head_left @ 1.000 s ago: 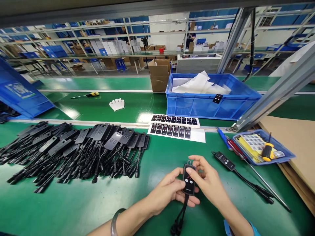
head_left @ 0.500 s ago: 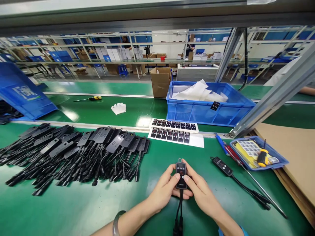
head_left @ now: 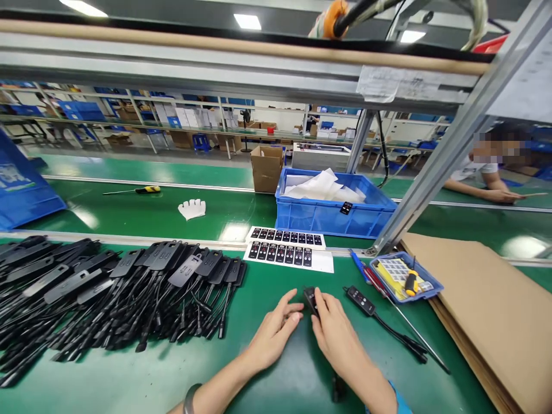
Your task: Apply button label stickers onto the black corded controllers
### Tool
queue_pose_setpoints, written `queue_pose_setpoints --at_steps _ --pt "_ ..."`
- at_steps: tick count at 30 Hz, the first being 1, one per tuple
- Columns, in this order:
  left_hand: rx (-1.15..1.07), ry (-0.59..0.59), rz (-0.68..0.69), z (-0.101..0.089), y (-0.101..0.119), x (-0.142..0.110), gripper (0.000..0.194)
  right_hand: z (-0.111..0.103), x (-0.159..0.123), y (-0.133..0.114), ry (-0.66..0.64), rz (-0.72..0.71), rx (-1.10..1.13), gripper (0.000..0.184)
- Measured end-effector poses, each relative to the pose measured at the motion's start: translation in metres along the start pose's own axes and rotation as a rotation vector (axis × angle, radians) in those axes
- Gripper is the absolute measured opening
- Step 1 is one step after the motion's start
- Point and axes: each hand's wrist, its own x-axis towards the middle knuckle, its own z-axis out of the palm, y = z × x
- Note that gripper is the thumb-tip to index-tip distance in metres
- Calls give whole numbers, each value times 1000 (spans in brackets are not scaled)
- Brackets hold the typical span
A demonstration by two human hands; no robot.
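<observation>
Currently, the held controller [head_left: 310, 299]: lower centre of the frame, tilted, its top end showing past the fingers; pale marks show on its dark face, though most of that face is covered, so whether its front is finished cannot be told.
Right hand [head_left: 340, 333]: wrapped over the held controller, gripping it, fingers across the front; cables hang below, partly hidden.
Left hand [head_left: 273, 330]: holding nothing, fingers loosely curled and parted, just beside the held controller.
Side controller [head_left: 360, 301]: lies on the green table [head_left: 107, 385], right of centre; its face carries markings and buttons; by its look, one unit done.
Pile of controllers [head_left: 164, 259]: across the left of the frame, many units overlapping, cables toward the viewer; the surfaces that show are mostly plain dark, so I judge most of the work is left.
Upper label sheet [head_left: 287, 236] and lower label sheet [head_left: 323, 263]: middle of the frame, each with a row of black labels; the lower one is bare at its right end, which suggests some are used and plenty remain.
Blue bin [head_left: 330, 221]: above the sheets, holding white paper [head_left: 321, 187]; a single black label [head_left: 346, 208] sits on its front.
</observation>
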Motion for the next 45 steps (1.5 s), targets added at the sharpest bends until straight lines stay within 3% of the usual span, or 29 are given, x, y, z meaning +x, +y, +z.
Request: queue_pose_setpoints --at_steps 3,5,7,9,12,17,21,27,30,32,38,42,45 --pt "619 99 143 -18 2 12 48 -7 -7 26 -29 66 -324 51" --pt "965 112 141 -29 2 27 49 -13 -11 41 -50 97 -481 53" --pt "1163 126 106 -36 1 43 50 -20 -10 50 -51 126 -549 56" --pt "1221 155 89 -40 -3 58 54 -27 2 52 -41 139 -475 54" --pt "1252 199 79 -41 -9 70 56 -30 41 50 -38 125 -172 41" --pt "1285 225 70 -37 -14 68 56 -4 121 52 12 169 40 28" --pt "1271 230 64 -38 -15 67 56 12 144 50 112 199 169 11" --pt "1184 270 93 -34 -14 64 59 -13 118 45 300 174 421 25" --pt "1150 329 127 -35 -1 58 59 -23 103 50 406 242 532 28" --pt "1159 430 129 -44 15 52 51 -25 89 51 445 304 644 32" --pt "1321 818 -88 -110 67 22 37 -18 38 33 356 412 969 37" --pt "1418 856 -130 -133 76 4 12 -9 25 21 310 424 977 38" --pt "1449 825 -79 -128 75 -7 20 -6 23 17 286 407 1008 37"
